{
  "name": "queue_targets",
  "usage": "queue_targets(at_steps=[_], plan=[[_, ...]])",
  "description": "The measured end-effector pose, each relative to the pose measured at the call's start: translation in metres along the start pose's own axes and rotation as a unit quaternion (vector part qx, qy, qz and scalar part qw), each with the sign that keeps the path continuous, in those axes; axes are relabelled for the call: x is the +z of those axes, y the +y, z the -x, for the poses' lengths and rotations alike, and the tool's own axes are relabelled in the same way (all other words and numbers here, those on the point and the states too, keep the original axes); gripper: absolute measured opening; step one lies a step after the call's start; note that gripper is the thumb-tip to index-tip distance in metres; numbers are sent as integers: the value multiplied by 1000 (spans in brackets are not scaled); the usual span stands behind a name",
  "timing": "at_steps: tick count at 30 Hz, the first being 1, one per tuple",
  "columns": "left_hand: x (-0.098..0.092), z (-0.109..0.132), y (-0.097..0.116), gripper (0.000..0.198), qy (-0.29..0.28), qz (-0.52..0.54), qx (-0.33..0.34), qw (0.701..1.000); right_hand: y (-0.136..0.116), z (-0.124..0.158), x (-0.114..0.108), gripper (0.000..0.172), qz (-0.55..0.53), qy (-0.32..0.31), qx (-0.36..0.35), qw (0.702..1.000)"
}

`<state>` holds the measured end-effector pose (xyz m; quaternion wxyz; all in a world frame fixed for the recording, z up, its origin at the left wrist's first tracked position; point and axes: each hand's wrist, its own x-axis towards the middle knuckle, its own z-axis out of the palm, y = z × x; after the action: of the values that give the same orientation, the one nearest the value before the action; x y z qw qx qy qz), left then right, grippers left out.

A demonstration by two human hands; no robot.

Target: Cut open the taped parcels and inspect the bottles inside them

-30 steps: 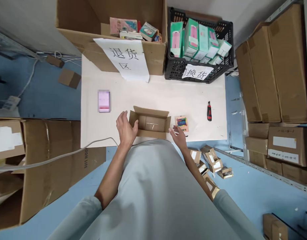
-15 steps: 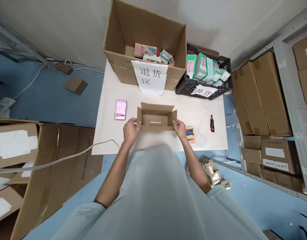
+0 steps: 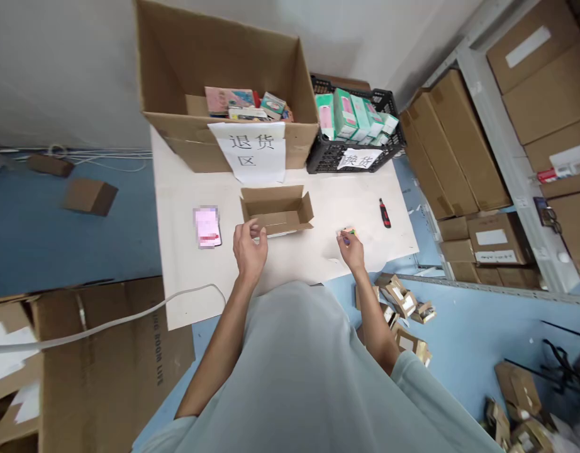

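Note:
A small open cardboard box (image 3: pixel 283 221) rests on the white table with its flaps up. My left hand (image 3: pixel 250 248) is at its near left corner, fingers curved and thumb apart; whether it touches the cardboard is hard to see. To the right, my right hand (image 3: pixel 353 253) has its fingers closed on a small colourful packet (image 3: pixel 348 231), mostly hidden beneath them. Beyond that hand lies a red and black box cutter (image 3: pixel 384 214). A phone with a pink, blurred screen (image 3: pixel 207 226) is left of my left hand.
At the back stands a large open carton (image 3: pixel 186 141) with several small boxes inside. Beside it, a black plastic crate (image 3: pixel 379 157) holds green and white boxes. A grey cable (image 3: pixel 129 316) crosses the table's left edge. Shelving with cartons (image 3: pixel 464 151) is on the right.
My right hand has let go of the small box and moved right onto the colourful packet. My left hand's grip on the box edge has loosened. The view has turned right.

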<state>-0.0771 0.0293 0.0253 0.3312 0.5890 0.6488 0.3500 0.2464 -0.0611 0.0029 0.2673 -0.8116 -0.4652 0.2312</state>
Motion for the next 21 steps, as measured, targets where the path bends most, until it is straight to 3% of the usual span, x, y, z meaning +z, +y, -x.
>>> queue_targets(at_steps=[2, 5, 7, 9, 12, 16, 21], plan=[[11, 8, 12, 29, -26, 16, 40, 999, 22, 13, -24, 54, 66, 48, 20, 996], [30, 19, 32, 27, -72, 23, 86, 993, 54, 25, -50, 91, 130, 106, 121, 978], [46, 28, 44, 26, -101, 25, 121, 987, 77, 29, -59, 112, 109, 130, 223, 960], [62, 37, 55, 26, -131, 27, 151, 979, 100, 31, -61, 116, 45, 139, 319, 936], [89, 52, 67, 26, -181, 26, 175, 967, 130, 33, -59, 88, -31, 107, 385, 916], [122, 66, 76, 27, -238, 5, 171, 956, 154, 28, -56, 41, -49, 61, 391, 917], [160, 68, 90, 31, -282, -31, 153, 947, 158, 6, -70, 27, -67, 61, 310, 947]])
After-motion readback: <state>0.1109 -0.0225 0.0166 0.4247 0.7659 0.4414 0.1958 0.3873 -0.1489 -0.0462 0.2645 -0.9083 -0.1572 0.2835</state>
